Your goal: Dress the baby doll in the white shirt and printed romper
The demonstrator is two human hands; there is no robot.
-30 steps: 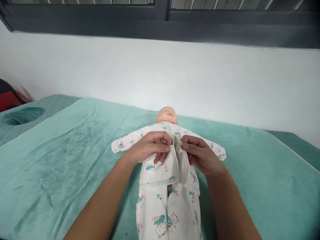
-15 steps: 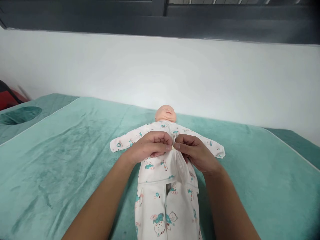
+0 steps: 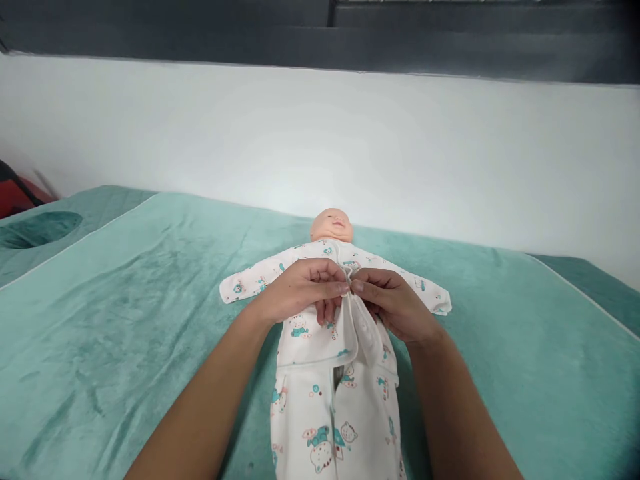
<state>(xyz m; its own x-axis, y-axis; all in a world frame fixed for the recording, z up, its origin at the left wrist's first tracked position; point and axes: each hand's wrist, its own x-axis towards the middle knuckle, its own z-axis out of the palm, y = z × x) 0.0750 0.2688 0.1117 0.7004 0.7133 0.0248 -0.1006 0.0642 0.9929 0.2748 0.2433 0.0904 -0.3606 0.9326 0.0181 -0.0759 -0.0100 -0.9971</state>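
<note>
A baby doll [image 3: 332,225] lies on its back on a teal blanket [image 3: 125,300], head toward the wall. It wears a white romper [image 3: 320,407] printed with teal bears, sleeves spread out sideways. My left hand [image 3: 300,290] and my right hand [image 3: 393,300] meet over the doll's chest. Each pinches one edge of the romper's front opening, thumbs and fingertips pressed together at the middle. The flaps below my hands hang apart, and a dark gap shows at the waist.
A white wall [image 3: 320,140] rises right behind the doll's head, with a dark window frame [image 3: 320,33] above it. A round hollow [image 3: 37,229] dents the teal surface at far left, beside something red [image 3: 17,193].
My hands have drawn together at the chest, bringing the two front edges of the romper into contact. The view has tilted down slightly.
</note>
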